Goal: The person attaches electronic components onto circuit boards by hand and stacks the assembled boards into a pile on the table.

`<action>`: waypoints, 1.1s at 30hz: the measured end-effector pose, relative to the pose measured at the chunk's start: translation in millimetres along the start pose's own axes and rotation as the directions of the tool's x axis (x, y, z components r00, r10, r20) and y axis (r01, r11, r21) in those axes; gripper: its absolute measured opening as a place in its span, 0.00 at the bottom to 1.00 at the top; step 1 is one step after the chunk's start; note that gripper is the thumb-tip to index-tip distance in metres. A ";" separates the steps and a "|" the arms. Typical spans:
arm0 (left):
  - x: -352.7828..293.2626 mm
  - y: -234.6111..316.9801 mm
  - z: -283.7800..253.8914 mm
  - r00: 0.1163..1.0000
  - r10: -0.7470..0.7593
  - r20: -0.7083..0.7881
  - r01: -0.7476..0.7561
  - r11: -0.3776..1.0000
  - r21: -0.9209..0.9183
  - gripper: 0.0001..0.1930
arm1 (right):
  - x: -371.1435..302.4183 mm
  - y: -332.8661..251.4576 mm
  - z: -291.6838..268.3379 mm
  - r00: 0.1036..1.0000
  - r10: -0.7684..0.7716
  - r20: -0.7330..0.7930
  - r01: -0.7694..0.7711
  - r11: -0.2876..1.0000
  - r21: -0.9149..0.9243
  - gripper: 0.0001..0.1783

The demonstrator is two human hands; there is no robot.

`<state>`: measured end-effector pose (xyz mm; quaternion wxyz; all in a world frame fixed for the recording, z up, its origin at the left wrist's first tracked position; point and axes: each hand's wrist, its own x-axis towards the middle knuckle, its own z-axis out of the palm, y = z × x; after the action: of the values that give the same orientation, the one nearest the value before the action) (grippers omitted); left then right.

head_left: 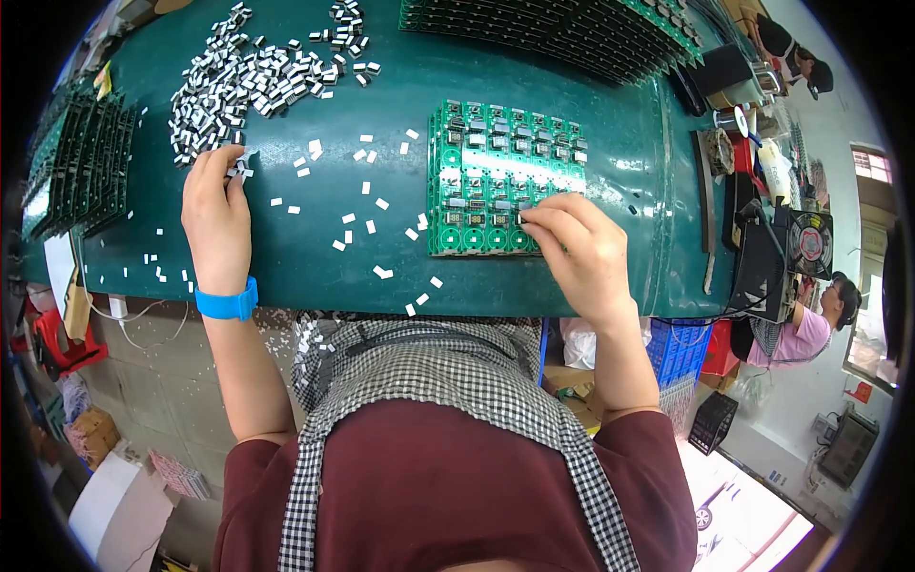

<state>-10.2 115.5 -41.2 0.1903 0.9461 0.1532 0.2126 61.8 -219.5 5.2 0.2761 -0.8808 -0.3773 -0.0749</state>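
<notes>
– Boards first: where do they lie?
– The green circuit-board panel lies on the green bench, right of centre, with its near edge toward the person. Rows of small parts run across it, and a bright glare crosses its middle.
– And the right hand?
– Over the panel's near right part. Thumb and forefinger pinch a small dark component at the lower row, in line with the small rectangular displays to its left.
– Does the left hand have hold of anything?
– It rests low on the bench, fingers bent, thumb and forefinger at a small pale piece. The piece is too small in this view for me to tell whether it is gripped or only touched.
– What is nearest to that hand?
– A loose heap of black-and-silver components, just beyond the fingertips. Small white slips are scattered between the heap and the panel, several of them near the bench's front edge.
– Anything around the sides?
– One stack of boards stands at the far left, and another stack is at the back, beyond the panel. A blue wristband circles the left wrist, and a checked apron covers the person's front.
</notes>
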 end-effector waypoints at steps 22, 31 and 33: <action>-41.3 95.0 0.0 0.969 0.152 0.193 0.148 0.266 -0.953 0.15 | 0.2 -2.3 -3.7 0.987 -0.114 0.111 0.132 0.977 -0.170 0.08; -55.1 119.7 5.3 0.937 0.311 0.157 0.085 0.234 -0.968 0.19 | -4.8 -50.0 5.3 0.995 0.095 -0.006 -0.080 0.865 0.495 0.18; -56.2 122.5 6.0 0.938 0.292 0.189 0.141 0.175 -0.974 0.19 | -7.0 -52.1 12.4 0.997 0.029 -0.071 0.009 0.872 0.490 0.16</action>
<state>-30.3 -15.0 -13.5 0.7631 0.6293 -0.1013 0.1065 19.1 -187.7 14.8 0.5046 -0.7806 -0.3688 -0.0088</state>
